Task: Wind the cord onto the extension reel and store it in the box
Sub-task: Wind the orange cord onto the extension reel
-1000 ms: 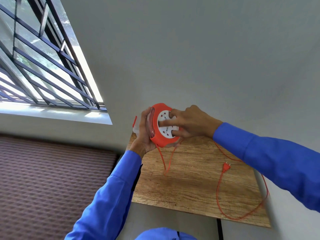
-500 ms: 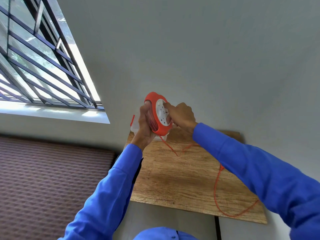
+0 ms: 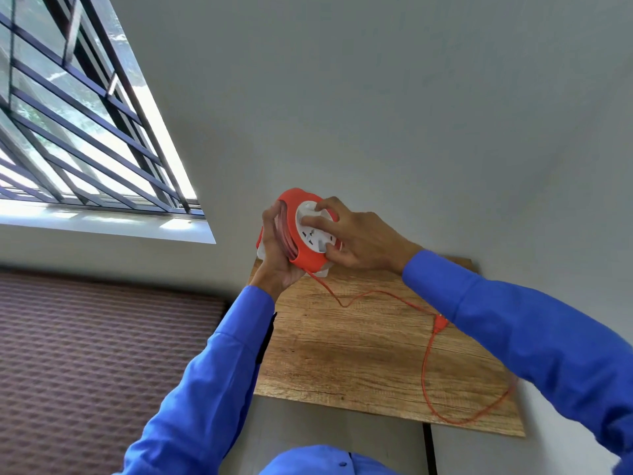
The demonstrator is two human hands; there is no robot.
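Both hands' fingers (image 3: 310, 221) curled around reel (image 3: 301, 250).

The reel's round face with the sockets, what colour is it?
White, set in an orange rim; the head view shows the reel best.

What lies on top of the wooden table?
On the table lies a loose loop of orange cord with its plug. The right sleeve covers part of the cord and the table's right edge.
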